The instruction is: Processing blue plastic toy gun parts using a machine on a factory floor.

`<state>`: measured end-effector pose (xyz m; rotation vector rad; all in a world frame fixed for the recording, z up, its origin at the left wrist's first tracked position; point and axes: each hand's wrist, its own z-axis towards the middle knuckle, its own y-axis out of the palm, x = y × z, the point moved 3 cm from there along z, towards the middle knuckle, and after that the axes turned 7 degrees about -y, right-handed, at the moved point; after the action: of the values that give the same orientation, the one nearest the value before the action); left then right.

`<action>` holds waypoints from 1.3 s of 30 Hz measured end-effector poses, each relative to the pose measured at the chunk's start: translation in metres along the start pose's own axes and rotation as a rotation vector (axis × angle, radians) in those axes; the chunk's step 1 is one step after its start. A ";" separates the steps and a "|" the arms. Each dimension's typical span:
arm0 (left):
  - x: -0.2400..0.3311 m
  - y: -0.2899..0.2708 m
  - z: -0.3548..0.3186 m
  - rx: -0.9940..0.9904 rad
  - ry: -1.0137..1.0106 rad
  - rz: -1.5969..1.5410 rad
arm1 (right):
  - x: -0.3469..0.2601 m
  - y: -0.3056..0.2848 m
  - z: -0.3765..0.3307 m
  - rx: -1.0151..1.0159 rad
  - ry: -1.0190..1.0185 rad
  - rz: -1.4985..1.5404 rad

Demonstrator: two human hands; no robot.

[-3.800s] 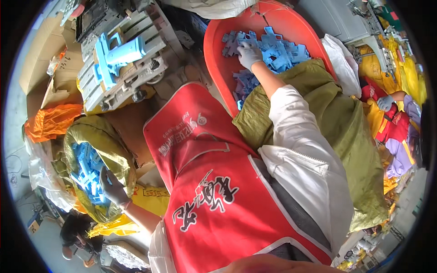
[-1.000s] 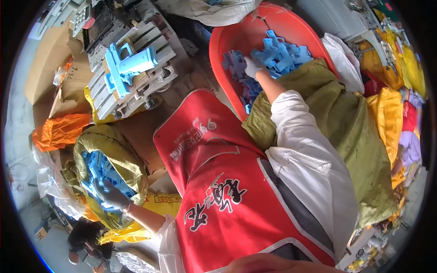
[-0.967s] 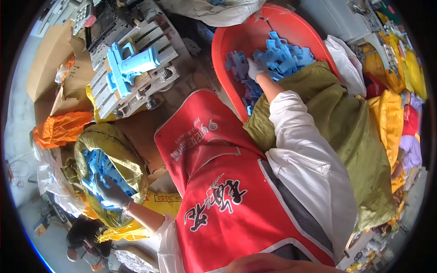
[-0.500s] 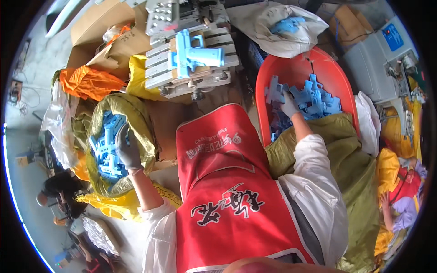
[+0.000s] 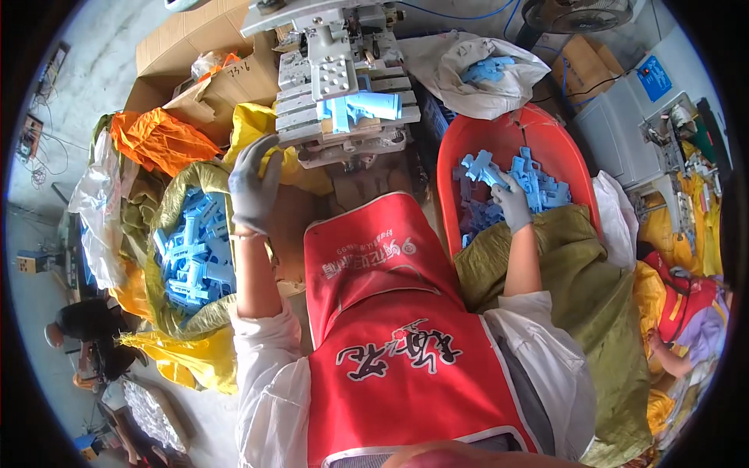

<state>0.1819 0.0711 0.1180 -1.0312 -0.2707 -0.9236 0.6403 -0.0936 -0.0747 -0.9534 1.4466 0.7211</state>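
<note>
My left hand (image 5: 253,186), in a grey glove, is raised beside the slatted machine bed (image 5: 292,117). Its fingers are extended, the thumb stands apart, and nothing shows in it. On the bed lies a light-blue toy pistol (image 5: 378,104), partly covered by a metal plate with round studs (image 5: 334,78). My right hand (image 5: 513,204), also gloved, grips another blue toy pistol (image 5: 482,167) above the red tub (image 5: 449,168). More blue pistol pieces (image 5: 538,187) are heaped in that tub. An olive woven sack (image 5: 204,173) left of me is full of similar blue toy pistols (image 5: 191,253).
Orange cloth (image 5: 160,144) and a cardboard box (image 5: 183,58) are at the far left. Behind the tub sits a white sack (image 5: 441,66) with blue pieces. Olive sacking (image 5: 577,288) drapes the tub's near side. A co-worker (image 5: 686,312) is at the right edge.
My left hand has left the olive sack and moved up toward the machine. My right hand has lifted a toy pistol slightly from the heap. The studded plate now overlaps the pistol on the bed.
</note>
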 end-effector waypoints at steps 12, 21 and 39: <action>0.022 0.055 0.075 -0.396 0.020 -0.043 | -0.052 0.024 -0.026 -0.001 -0.137 0.517; -0.002 0.019 0.058 -0.114 -0.048 -0.282 | -0.165 0.107 0.008 -0.333 -0.400 0.445; -0.160 -0.155 -0.139 0.453 -0.693 0.100 | -0.199 0.128 0.056 -0.316 -0.861 -0.557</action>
<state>-0.0637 0.0113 0.0462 -0.8966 -0.9522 -0.3552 0.5482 0.0442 0.1033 -1.0341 0.2939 0.8011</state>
